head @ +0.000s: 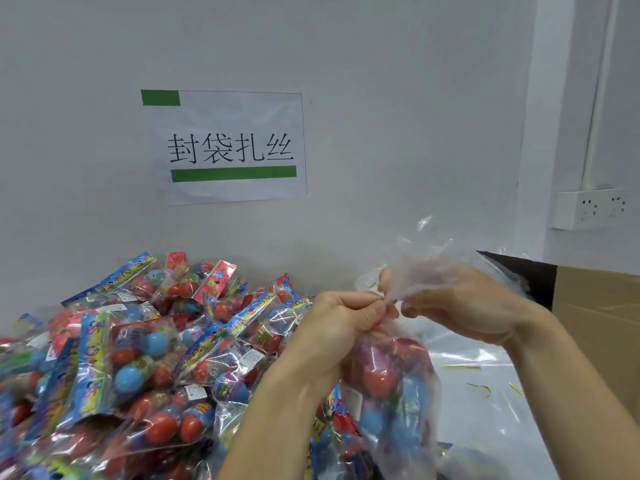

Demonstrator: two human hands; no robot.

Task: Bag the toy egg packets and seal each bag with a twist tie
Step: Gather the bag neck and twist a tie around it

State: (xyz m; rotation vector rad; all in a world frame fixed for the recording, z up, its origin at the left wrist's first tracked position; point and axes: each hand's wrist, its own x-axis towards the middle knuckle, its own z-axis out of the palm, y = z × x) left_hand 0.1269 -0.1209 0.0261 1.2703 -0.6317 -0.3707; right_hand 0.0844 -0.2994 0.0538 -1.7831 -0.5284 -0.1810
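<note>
So that a twist tie can go on, the filled clear bag's (388,386) neck is pinched shut by the left hand (341,323) and gripped by the right hand (460,303).

I am viewing a packing workstation: a printed station sign (228,147) on the white wall, a bulk heap of toy egg packets (131,344), and a cardboard carton (602,327) alongside.

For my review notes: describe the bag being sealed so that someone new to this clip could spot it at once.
Start at the paper sign on the wall, then drop to the two hands below and right of it. The left hand and right hand pinch the gathered neck of a clear bag hanging between them. Unlike the loose packets piled at left, it holds several packets together.
</note>
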